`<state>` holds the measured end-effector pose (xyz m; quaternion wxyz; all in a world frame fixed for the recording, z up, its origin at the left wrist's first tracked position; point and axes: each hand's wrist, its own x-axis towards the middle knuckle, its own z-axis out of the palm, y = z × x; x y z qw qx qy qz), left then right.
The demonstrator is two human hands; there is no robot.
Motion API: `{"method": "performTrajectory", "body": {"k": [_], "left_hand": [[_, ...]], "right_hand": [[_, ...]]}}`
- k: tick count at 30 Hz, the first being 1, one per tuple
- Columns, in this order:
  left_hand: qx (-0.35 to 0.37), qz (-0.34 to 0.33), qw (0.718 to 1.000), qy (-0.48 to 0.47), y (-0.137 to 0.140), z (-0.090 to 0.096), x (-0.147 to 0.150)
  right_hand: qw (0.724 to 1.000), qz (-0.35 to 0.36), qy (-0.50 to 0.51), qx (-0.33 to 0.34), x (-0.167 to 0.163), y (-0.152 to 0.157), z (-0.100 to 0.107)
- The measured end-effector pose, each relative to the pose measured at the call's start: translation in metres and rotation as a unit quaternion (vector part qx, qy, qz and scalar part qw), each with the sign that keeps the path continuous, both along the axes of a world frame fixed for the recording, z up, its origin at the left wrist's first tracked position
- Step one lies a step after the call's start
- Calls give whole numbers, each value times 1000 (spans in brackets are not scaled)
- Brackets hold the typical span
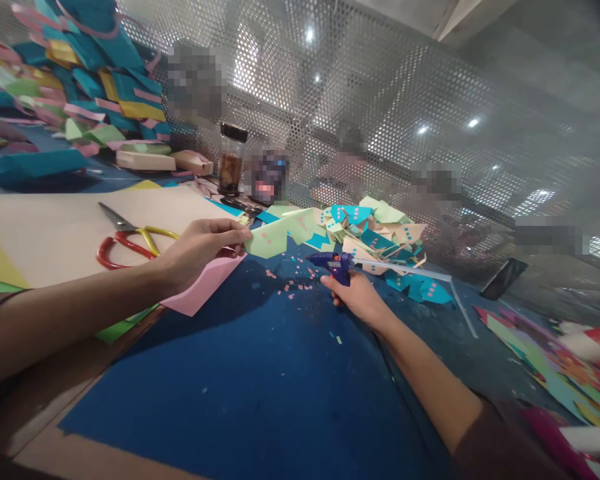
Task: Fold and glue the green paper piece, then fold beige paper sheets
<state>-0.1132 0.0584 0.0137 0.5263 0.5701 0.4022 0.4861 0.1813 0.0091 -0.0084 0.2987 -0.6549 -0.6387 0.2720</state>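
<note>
My left hand [205, 250] pinches one end of a pale green paper piece [270, 240], cut with a zigzag edge and marked with small pink bits. My right hand [357, 297] is wrapped round the handle of a dark blue glue gun [336, 262]. Its nozzle points left, toward the green paper but apart from it. A long clear glue stick [405, 268] runs out of the gun's back end and bends downward. Tiny pink paper squares [293, 288] lie scattered on the blue table below the nozzle. Behind the gun is a pile of decorated paper pieces [380, 233].
Scissors [130, 237] with red and yellow handles rest on a large cream sheet [45, 230]. Pink paper [207, 283] lies under my left hand. A lidded jar [231, 160] stands at the back. Paper shapes [115, 87] are heaped back left; coloured scraps [540, 360] lie at right.
</note>
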Motion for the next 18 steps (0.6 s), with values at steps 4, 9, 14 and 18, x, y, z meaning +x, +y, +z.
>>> {"method": "performTrajectory", "body": {"k": [4,9,14,18], "left_hand": [[4,-5,1000,7,1,-2,0],[1,-3,1000,7,3,-4,-1],[-2,-8,1000,11,4,-5,-2],[-3,-8,1000,8,3,-4,-1]], "right_hand": [[1000,-12,23,-15,1,0,-5],[1000,2,3,-4,-1,1,-3],[1000,-2,4,-12,-1,3,-4],[1000,2,-5,-17,-1,5,-5]]}}
